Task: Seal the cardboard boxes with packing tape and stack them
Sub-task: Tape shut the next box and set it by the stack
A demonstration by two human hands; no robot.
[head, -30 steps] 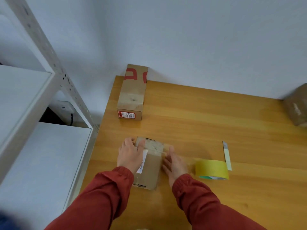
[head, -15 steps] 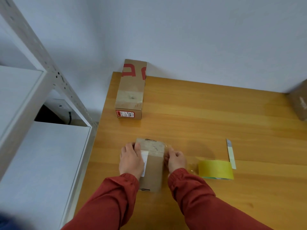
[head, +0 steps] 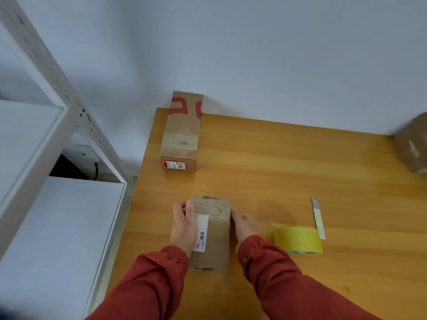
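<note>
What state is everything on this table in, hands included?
Near box: closed, tape band across top, lying flat.
Far box: closed, taped, untouched.
Tape roll: untouched, right of near box.
Cutter: lying untouched beside the roll.
Right-edge box: blurred, cannot tell.
Left hand: grips near box, thumb on top.
Right hand: touches its right side.
</note>
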